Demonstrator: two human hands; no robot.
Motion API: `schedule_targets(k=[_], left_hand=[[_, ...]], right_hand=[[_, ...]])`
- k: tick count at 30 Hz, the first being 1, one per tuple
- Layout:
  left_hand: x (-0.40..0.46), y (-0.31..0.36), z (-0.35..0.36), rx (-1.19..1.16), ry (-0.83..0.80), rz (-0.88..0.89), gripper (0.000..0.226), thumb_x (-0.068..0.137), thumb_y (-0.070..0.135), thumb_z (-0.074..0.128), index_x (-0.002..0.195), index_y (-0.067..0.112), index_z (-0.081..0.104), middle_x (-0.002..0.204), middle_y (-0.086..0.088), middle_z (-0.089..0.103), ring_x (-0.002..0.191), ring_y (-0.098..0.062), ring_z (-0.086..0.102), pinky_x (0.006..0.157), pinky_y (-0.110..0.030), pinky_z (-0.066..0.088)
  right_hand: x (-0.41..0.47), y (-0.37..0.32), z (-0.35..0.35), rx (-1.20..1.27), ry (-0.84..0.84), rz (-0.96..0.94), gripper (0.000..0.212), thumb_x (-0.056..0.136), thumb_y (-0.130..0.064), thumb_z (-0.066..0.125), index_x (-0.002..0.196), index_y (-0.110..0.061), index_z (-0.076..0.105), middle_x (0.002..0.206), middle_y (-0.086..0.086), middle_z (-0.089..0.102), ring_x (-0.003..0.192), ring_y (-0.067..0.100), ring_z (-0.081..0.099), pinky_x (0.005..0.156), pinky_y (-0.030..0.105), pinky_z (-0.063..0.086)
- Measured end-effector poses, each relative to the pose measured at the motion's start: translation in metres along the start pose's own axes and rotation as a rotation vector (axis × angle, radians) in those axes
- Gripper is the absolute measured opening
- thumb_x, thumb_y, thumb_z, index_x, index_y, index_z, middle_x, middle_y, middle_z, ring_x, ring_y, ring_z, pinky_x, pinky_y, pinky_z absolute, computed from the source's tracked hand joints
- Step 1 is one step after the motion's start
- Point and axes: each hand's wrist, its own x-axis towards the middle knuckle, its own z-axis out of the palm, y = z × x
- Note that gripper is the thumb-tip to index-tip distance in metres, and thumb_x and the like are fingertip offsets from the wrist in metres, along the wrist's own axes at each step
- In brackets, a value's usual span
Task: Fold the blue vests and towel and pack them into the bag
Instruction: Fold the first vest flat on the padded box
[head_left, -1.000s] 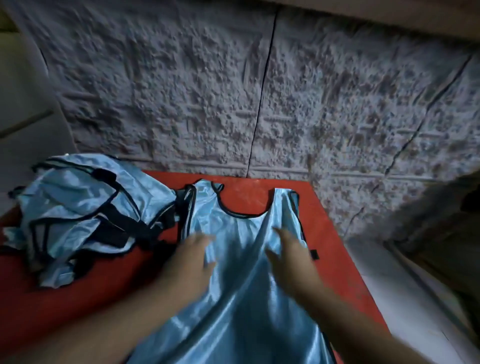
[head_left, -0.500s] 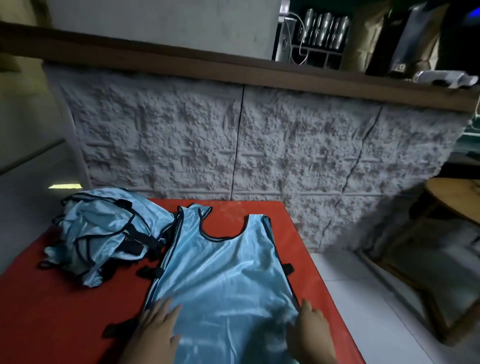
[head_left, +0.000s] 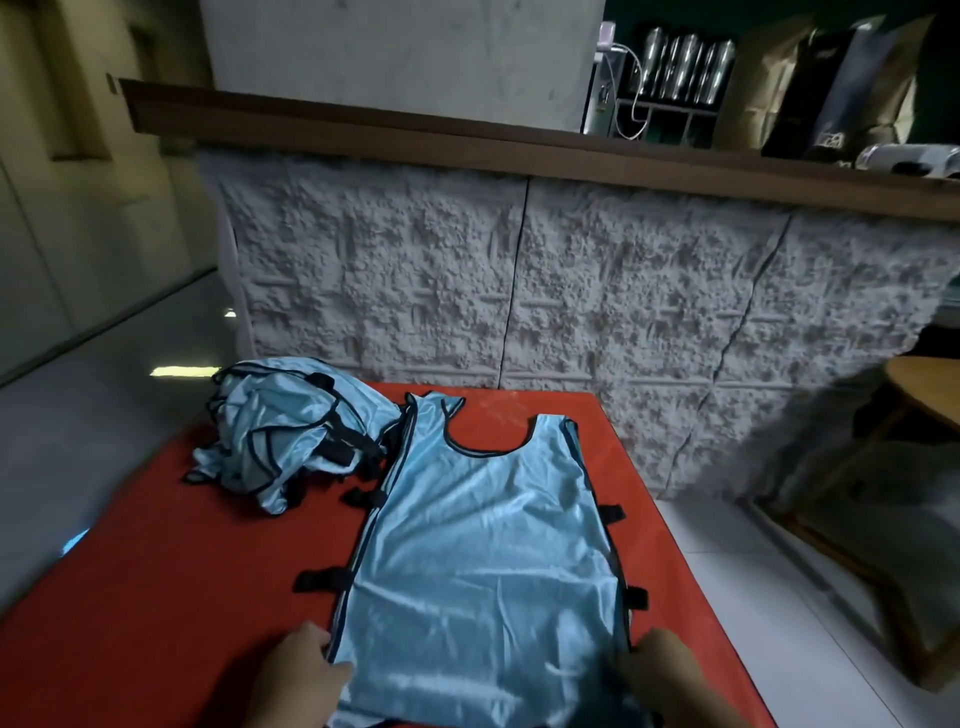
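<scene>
Head view: looks forward and down over a red table (head_left: 156, 597) set against a rough white stone-textured counter front (head_left: 571, 291).
Spread vest: one light blue vest (head_left: 483, 561) with black trim lies flat on the table, neck opening toward the counter, hem toward the person; black side tabs stick out along both long edges.
Left hand: the left hand (head_left: 304, 670) sits at the vest's near left edge, fingers curled at the trim; it seems to be gripping the fabric there, though the fingertips are hidden under the cloth.
Right hand: the right hand (head_left: 662, 670) is at the near right edge, fingers bent in against the hem; whether it pinches the cloth or only presses on it cannot be told.
Vest heap: a crumpled pile of blue vests (head_left: 291, 436) lies at the far left of the table, touching the spread vest's left shoulder strap.
Counter top: a wooden ledge (head_left: 415, 130) caps the stone front; paper bags (head_left: 810, 83) stand behind it at upper right.
Floor side: a wooden chair (head_left: 893, 467) stands on pale tiles to the right of the table.
</scene>
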Motion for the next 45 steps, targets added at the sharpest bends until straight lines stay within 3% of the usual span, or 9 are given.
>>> schedule_targets(k=[3, 6, 9, 18, 23, 27, 30, 39, 45], left_hand=[[0.004, -0.007, -0.003, -0.249, -0.012, -0.053, 0.025, 0.060, 0.019, 0.089, 0.071, 0.013, 0.068, 0.066, -0.006, 0.069, 0.066, -0.022, 0.067, 0.070, -0.036, 0.054], [0.001, -0.009, -0.007, -0.456, -0.160, -0.135, 0.044, 0.048, 0.027, 0.088, 0.073, -0.003, 0.068, 0.072, -0.027, 0.070, 0.069, -0.038, 0.071, 0.068, -0.054, 0.059], [-0.011, -0.007, -0.009, -0.522, -0.262, -0.211, 0.025, 0.076, 0.006, 0.085, 0.088, -0.005, 0.066, 0.080, -0.024, 0.072, 0.073, -0.036, 0.068, 0.057, -0.039, 0.059], [-0.028, -0.015, -0.011, -0.493, -0.139, -0.281, 0.026, 0.096, 0.024, 0.066, 0.092, -0.002, 0.064, 0.060, -0.013, 0.059, 0.042, -0.021, 0.055, 0.039, -0.021, 0.041], [-0.033, -0.013, -0.015, -0.504, -0.147, -0.252, 0.022, 0.091, 0.021, 0.074, 0.093, 0.001, 0.065, 0.083, -0.019, 0.068, 0.067, -0.028, 0.064, 0.048, -0.029, 0.051], [-0.030, -0.010, -0.010, -0.416, -0.188, -0.209, 0.016, 0.084, 0.005, 0.075, 0.096, 0.004, 0.064, 0.086, -0.019, 0.072, 0.071, -0.029, 0.067, 0.050, -0.030, 0.052], [-0.028, -0.007, -0.005, -0.374, -0.151, -0.175, 0.022, 0.083, 0.006, 0.073, 0.097, 0.013, 0.058, 0.090, -0.018, 0.070, 0.077, -0.031, 0.069, 0.052, -0.033, 0.055], [0.006, -0.024, 0.005, -0.167, -0.112, -0.096, 0.009, 0.061, 0.011, 0.071, 0.065, 0.003, 0.068, 0.057, -0.010, 0.069, 0.058, -0.032, 0.070, 0.052, -0.044, 0.060], [0.001, -0.018, 0.007, -0.304, -0.118, -0.217, 0.004, 0.088, -0.004, 0.063, 0.087, -0.007, 0.064, 0.092, -0.030, 0.064, 0.076, -0.047, 0.067, 0.048, -0.052, 0.058]], right_hand=[[-0.005, -0.002, 0.003, 0.179, -0.036, 0.018, 0.057, 0.094, -0.050, 0.057, 0.066, -0.004, 0.073, 0.062, 0.003, 0.072, 0.066, 0.020, 0.071, 0.062, 0.027, 0.053], [0.000, 0.006, 0.000, 0.342, -0.045, 0.068, 0.033, 0.091, -0.029, 0.064, 0.083, 0.002, 0.073, 0.073, 0.015, 0.073, 0.070, 0.030, 0.072, 0.069, 0.042, 0.062], [-0.016, 0.008, -0.012, 0.361, -0.182, 0.183, 0.023, 0.078, -0.008, 0.070, 0.092, 0.010, 0.068, 0.079, 0.026, 0.072, 0.072, 0.036, 0.072, 0.064, 0.046, 0.060], [-0.044, -0.006, -0.017, 0.419, -0.189, 0.271, 0.009, 0.078, 0.017, 0.061, 0.074, 0.009, 0.058, 0.060, 0.020, 0.058, 0.057, 0.031, 0.061, 0.059, 0.041, 0.057], [-0.042, -0.006, -0.003, 0.664, -0.274, 0.177, 0.030, 0.050, 0.008, 0.072, 0.079, 0.008, 0.068, 0.064, 0.019, 0.066, 0.062, 0.031, 0.066, 0.065, 0.038, 0.054], [-0.051, -0.017, 0.002, 0.896, -0.290, 0.155, 0.007, 0.083, 0.014, 0.066, 0.087, 0.010, 0.070, 0.067, 0.020, 0.070, 0.059, 0.033, 0.069, 0.051, 0.035, 0.055], [-0.044, -0.022, 0.009, 0.983, -0.319, 0.138, 0.014, 0.085, 0.012, 0.065, 0.098, 0.013, 0.070, 0.087, 0.027, 0.074, 0.078, 0.040, 0.073, 0.065, 0.044, 0.061], [-0.002, 0.005, 0.023, 0.807, -0.129, 0.263, 0.050, 0.050, -0.010, 0.100, 0.087, 0.006, 0.071, 0.077, 0.021, 0.075, 0.074, 0.038, 0.074, 0.070, 0.055, 0.063], [-0.020, 0.000, 0.004, 0.818, -0.026, 0.353, 0.029, 0.073, -0.005, 0.085, 0.089, 0.007, 0.064, 0.086, 0.024, 0.067, 0.082, 0.039, 0.069, 0.078, 0.056, 0.059]])
